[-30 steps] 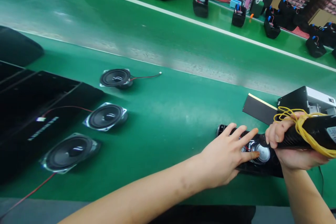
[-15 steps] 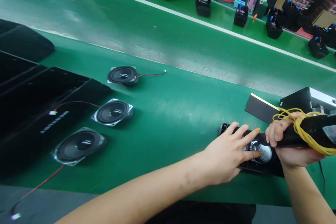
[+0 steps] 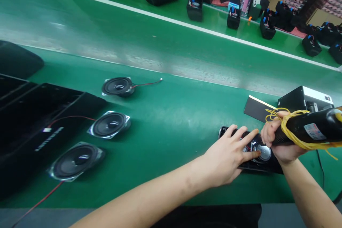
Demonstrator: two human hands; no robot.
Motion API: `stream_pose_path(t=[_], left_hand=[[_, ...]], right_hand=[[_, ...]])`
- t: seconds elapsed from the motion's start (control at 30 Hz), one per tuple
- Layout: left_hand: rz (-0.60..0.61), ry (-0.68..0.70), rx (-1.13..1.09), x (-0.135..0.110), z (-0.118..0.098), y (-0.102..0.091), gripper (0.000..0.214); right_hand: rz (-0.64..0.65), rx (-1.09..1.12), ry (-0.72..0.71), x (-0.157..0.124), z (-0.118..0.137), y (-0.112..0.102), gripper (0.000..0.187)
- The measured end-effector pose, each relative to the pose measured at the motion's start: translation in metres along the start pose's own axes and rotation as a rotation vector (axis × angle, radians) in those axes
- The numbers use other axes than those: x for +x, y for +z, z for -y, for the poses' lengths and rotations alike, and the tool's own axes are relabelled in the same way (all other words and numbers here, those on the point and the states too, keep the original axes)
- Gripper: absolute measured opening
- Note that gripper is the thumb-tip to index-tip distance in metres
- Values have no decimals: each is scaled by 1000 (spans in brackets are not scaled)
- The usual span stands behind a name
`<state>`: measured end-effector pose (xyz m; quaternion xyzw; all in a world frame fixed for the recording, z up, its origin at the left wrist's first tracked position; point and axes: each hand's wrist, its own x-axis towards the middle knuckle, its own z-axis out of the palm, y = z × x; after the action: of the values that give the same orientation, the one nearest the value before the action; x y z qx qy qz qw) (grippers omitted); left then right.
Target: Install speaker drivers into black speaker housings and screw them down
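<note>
My left hand (image 3: 228,156) lies with fingers spread on a black speaker housing (image 3: 248,165) at the near edge of the green bench; its fingertips touch a round silver speaker back (image 3: 264,152) set in the housing. My right hand (image 3: 280,139) is wrapped around a black electric screwdriver (image 3: 310,128) bound with yellow rubber bands, held just above the housing's right end.
Three loose speaker drivers (image 3: 117,86) (image 3: 109,124) (image 3: 76,158) with red wires lie to the left beside a large black panel (image 3: 32,128). A black box (image 3: 304,99) and a flat black card (image 3: 258,108) sit behind my hands. Across the conveyor belt (image 3: 160,42), another person handles black housings (image 3: 233,17).
Both hands keep their place on the housing and the screwdriver. The view has shifted slightly, and the screwdriver tilts a little lower.
</note>
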<state>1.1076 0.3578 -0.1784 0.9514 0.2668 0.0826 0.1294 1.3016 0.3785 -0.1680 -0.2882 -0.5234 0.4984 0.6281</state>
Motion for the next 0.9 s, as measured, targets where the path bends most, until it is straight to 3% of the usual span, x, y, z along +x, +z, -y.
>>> stream_pose_path(t=[0.17, 0.5, 0.67, 0.8, 0.9], left_hand=[[47, -9, -10, 0, 0, -3, 71], [90, -23, -36, 1, -2, -10, 69], [84, -15, -44, -2, -1, -8, 67], [29, -21, -21, -6, 1, 0, 62], [-20, -22, 15, -9, 3, 7, 60]], right_hand=[[-54, 3, 22, 2, 0, 4, 56], [41, 88, 40, 9, 1, 11, 59], [-33, 72, 23, 8, 4, 17, 69], [-191, 67, -152, 13, 29, 7, 64], [-375, -33, -371, 18, 61, -26, 63]])
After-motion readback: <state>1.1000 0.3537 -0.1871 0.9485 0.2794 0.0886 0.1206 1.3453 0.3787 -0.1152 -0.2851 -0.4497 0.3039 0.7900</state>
